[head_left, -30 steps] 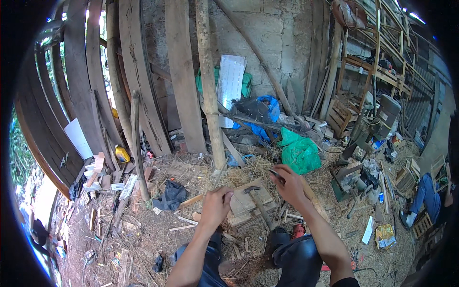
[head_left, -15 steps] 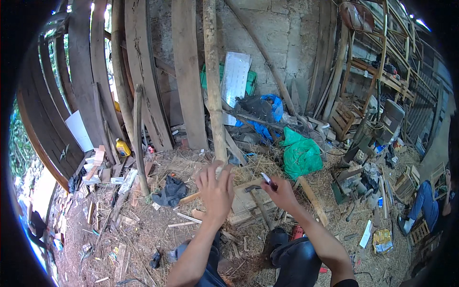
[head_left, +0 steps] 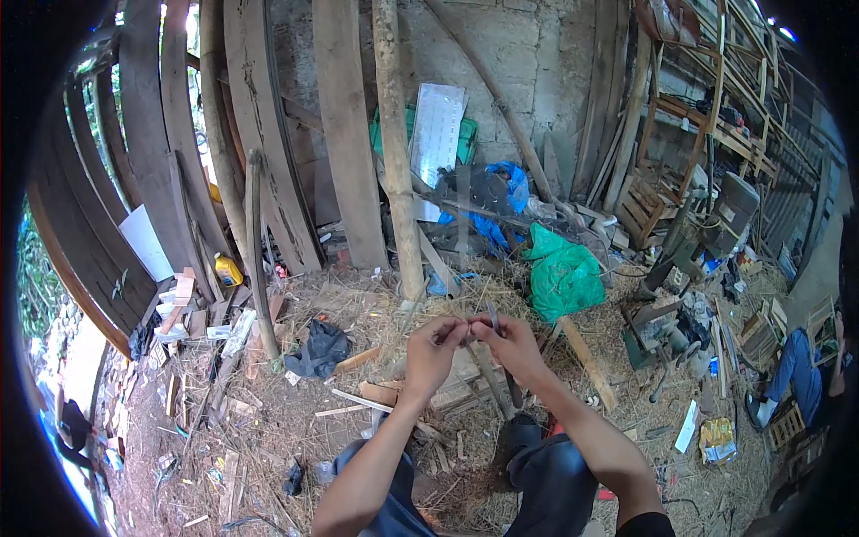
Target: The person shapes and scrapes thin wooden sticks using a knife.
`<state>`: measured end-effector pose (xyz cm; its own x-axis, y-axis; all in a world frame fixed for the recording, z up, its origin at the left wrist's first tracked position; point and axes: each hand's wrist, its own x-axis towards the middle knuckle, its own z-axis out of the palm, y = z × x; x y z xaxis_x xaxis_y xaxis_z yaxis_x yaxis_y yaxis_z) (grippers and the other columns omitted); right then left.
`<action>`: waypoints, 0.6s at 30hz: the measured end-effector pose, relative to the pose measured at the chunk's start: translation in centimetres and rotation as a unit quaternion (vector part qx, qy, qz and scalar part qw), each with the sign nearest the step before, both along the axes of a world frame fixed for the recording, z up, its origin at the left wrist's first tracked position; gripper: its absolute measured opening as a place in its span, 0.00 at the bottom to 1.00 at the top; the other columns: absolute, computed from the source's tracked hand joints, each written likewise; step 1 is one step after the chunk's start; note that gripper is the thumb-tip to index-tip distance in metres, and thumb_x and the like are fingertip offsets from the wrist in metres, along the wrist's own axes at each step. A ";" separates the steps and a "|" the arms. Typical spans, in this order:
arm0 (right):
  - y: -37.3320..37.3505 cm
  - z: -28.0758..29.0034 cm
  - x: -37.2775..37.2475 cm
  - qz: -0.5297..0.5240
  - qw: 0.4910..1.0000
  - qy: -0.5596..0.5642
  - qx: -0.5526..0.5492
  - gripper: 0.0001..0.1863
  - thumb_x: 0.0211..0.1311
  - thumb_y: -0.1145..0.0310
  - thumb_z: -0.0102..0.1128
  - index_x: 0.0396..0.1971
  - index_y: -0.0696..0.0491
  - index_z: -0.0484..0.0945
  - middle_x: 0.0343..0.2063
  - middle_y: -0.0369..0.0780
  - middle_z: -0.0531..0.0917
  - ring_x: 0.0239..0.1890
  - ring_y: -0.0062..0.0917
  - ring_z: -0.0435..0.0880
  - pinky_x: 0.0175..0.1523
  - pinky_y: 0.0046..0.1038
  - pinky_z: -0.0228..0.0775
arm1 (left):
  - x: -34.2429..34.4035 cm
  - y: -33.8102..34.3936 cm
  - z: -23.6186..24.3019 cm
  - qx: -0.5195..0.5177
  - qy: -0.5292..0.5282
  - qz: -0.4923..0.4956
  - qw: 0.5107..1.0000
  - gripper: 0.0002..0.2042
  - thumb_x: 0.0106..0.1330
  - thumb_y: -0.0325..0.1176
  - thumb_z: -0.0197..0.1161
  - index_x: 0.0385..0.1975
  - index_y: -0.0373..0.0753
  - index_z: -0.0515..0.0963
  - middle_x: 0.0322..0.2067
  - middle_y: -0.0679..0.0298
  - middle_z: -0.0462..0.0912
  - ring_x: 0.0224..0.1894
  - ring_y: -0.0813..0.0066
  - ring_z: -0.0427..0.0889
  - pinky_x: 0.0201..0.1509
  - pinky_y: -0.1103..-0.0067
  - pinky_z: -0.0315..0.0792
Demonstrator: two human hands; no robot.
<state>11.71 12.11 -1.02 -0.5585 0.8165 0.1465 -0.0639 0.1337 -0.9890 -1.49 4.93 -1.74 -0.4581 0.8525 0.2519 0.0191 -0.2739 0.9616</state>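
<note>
My left hand and my right hand meet in front of me, fingertips pinched together. Whatever lies between the fingertips is too small to make out. My right hand is closed round a slim knife; its narrow blade sticks up past the thumb, and a dark end shows below the palm. Just beneath the hands, a hammer leans with its wooden handle toward my boot; the hands hide its head. Flat wooden boards lie on the ground under it.
A dark plastic bag lies to the left, a green sack ahead right. A wooden post stands straight ahead. Wood scraps and straw litter the ground. At the far right, another person's leg shows beside a metal machine.
My left hand has come down and right, its spread fingers closing to a pinch. My right hand has shifted slightly left to meet it, and the knife has turned more upright.
</note>
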 end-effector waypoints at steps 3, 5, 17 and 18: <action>0.5 0.0 0.4 0.019 0.999 0.014 0.047 0.12 0.59 0.64 0.60 0.36 0.57 0.80 0.18 0.28 0.74 0.16 0.08 0.64 0.20 0.15 0.51 | 0.4 -0.8 1.0 -0.045 0.113 0.006 0.992 0.06 0.60 0.27 0.61 0.33 0.31 0.78 0.23 0.63 0.81 0.24 0.82 0.77 0.30 0.85 0.70; 1.0 -0.4 0.7 0.017 0.998 -0.025 0.056 0.12 0.58 0.64 0.61 0.36 0.58 0.80 0.20 0.28 0.75 0.20 0.08 0.66 0.23 0.15 0.55 | 0.5 -1.0 1.5 -0.070 0.169 0.004 0.983 0.06 0.60 0.27 0.62 0.32 0.31 0.79 0.21 0.63 0.79 0.22 0.83 0.74 0.28 0.84 0.69; 4.1 0.4 4.4 -0.118 0.991 -0.051 0.043 0.19 0.62 0.55 0.54 0.36 0.58 0.79 0.25 0.32 0.78 0.28 0.15 0.71 0.34 0.22 0.65 | 0.1 -2.2 1.7 -0.067 -0.009 -0.102 0.992 0.07 0.63 0.30 0.59 0.35 0.32 0.77 0.22 0.66 0.78 0.23 0.85 0.73 0.24 0.86 0.68; 3.4 0.6 4.2 -0.081 0.993 -0.066 0.062 0.20 0.66 0.54 0.49 0.41 0.57 0.77 0.26 0.31 0.76 0.26 0.13 0.69 0.30 0.19 0.63 | 0.1 -2.2 1.9 -0.065 -0.009 -0.101 0.993 0.07 0.63 0.30 0.59 0.35 0.32 0.77 0.22 0.66 0.78 0.23 0.85 0.73 0.24 0.86 0.68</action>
